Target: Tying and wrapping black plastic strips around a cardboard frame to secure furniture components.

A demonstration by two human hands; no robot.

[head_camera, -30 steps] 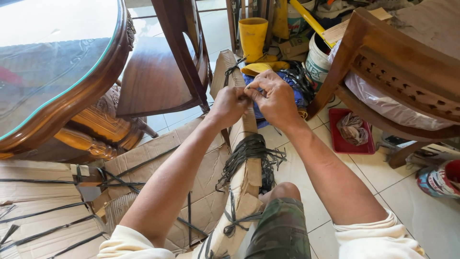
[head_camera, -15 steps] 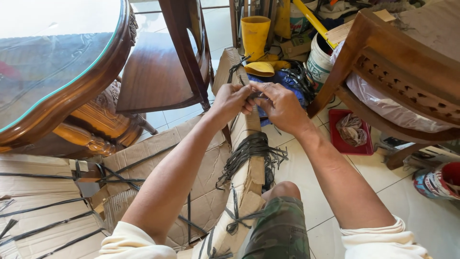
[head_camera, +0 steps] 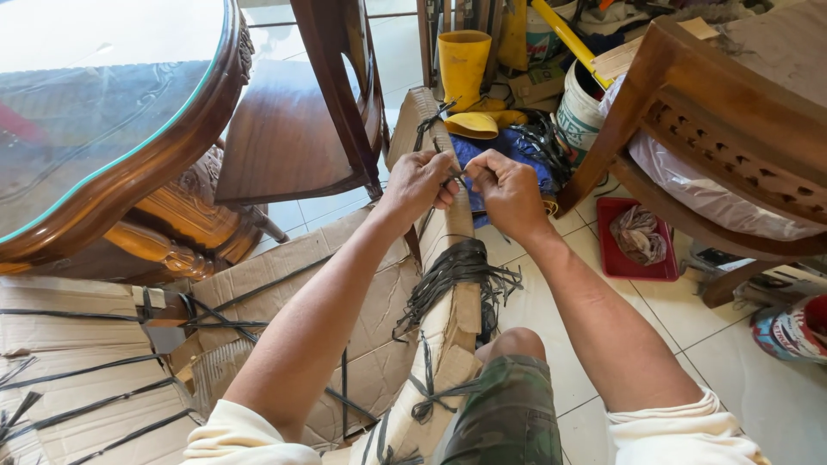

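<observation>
The black strap (head_camera: 457, 176) on the cardboard-wrapped piece (head_camera: 452, 284) sits as before, my left hand (head_camera: 419, 181) and right hand (head_camera: 510, 191) still pinching it, so I judge the knot unfinished.

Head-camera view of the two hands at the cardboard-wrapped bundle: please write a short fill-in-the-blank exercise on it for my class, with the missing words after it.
1. Both hands, left hand and right hand, pinch a thin black ____ above the wrapped bundle.
2. The bundle is wrapped in brown ____.
3. The rubber boot beyond the hands is ____ in colour.
4. The shallow tray on the tiled floor is ____.

Missing words: strap; cardboard; yellow; red
</observation>
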